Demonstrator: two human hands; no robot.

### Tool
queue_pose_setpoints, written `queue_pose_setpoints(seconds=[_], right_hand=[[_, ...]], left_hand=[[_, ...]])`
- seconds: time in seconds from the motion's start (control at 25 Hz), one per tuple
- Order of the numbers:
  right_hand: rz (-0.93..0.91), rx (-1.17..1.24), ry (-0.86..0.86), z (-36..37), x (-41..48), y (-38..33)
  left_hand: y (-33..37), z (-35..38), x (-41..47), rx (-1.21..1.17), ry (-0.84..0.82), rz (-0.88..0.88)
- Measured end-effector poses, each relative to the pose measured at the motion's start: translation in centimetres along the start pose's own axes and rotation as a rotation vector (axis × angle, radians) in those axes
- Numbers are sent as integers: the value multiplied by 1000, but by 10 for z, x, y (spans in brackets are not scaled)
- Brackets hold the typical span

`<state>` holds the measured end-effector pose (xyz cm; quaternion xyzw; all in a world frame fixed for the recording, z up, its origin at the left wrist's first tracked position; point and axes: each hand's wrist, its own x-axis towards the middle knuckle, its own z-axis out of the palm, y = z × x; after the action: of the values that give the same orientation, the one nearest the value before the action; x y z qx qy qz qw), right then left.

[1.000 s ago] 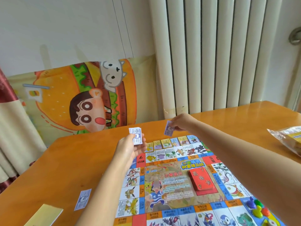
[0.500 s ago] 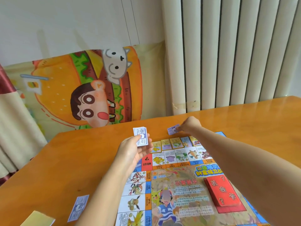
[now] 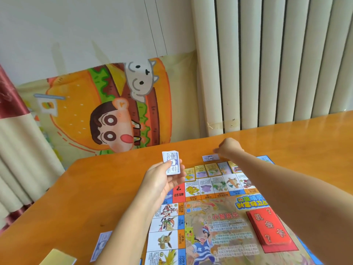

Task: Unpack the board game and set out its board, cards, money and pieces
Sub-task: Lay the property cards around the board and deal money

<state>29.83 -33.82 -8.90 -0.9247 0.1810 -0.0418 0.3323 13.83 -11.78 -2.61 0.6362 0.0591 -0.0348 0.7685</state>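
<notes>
1. Pinches a stack of notes (image 3: 171, 165) between thumb and fingers of the left hand (image 3: 162, 182), raised over the corner of the board (image 3: 219, 217), likely as a supply to deal from.
2. Reaches with the right hand (image 3: 229, 148) past the board's far edge, fingers curled just above a single note (image 3: 210, 158) lying flat on the table (image 3: 95, 197); cannot tell whether gripping or let go.
3. Off the board on purpose, probably: the start of one player's pile.
4. Shows the red cards (image 3: 269, 228) stacked on their printed square, and another note (image 3: 101, 243) flat beside the left forearm.
</notes>
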Motion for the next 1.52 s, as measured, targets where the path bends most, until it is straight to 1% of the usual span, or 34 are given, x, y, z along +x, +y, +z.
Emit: queue_pose_setpoints(seconds=[0.08, 0.16, 0.2, 0.28, 0.36, 0.44, 0.48, 0.52, 0.6, 0.68, 0.76, 0.88, 0.96, 1.04, 1.12, 1.2, 1.28, 1.32, 1.44, 1.52], right_hand=[[-55, 90, 14, -19, -6, -11], [-124, 136, -9, -46, -21, -25], [-158, 164, -59, -63, -34, -31], [-260, 222, -220, -95, -69, -43], [-402, 171, -379, -128, -113, -47], [-500, 119, -520, -155, -156, -45], [-525, 115, -569, -166, -176, -42], [-539, 125, -584, -175, -194, -37], [-550, 135, -548, -188, -222, -26], [-529, 147, -495, -200, -247, -8], [-447, 276, -479, -211, -269, 15], [-325, 555, -499, -219, -297, 51], [-275, 677, -457, -216, -309, 69], [-246, 776, -397, -213, -315, 86], [-203, 823, -317, -214, -314, 101], [-133, 762, -193, -221, -305, 125], [-72, 581, -64, -229, -292, 152], [-40, 481, -14, -233, -283, 167], [66, 191, 77, -236, -254, 207], [120, 81, 81, -230, -235, 223]], left_hand=[[5, 1, -6, 12, 4, 9], [11, 6, -16, 22, 2, 10], [13, 10, -22, 33, -9, 13], [13, 17, -33, 81, -36, 33], [11, 24, -46, 177, -64, 72], [9, 32, -63, 275, -80, 127], [9, 37, -72, 311, -86, 157], [9, 43, -85, 341, -93, 187], [11, 56, -108, 391, -105, 237], [10, 70, -132, 377, -132, 246], [6, 84, -152, 282, -135, 219], [-5, 107, -180, 28, -109, 146], [-12, 123, -196, -99, -109, 100], [-20, 138, -207, -142, -120, 75], [-26, 148, -212, -164, -120, 30], [-30, 154, -214, -235, -125, -82], [-34, 157, -212, -304, -147, -184], [-36, 158, -211, -307, -156, -208], [-42, 163, -206, -268, -164, -210], [-47, 166, -200, -218, -171, -204]])
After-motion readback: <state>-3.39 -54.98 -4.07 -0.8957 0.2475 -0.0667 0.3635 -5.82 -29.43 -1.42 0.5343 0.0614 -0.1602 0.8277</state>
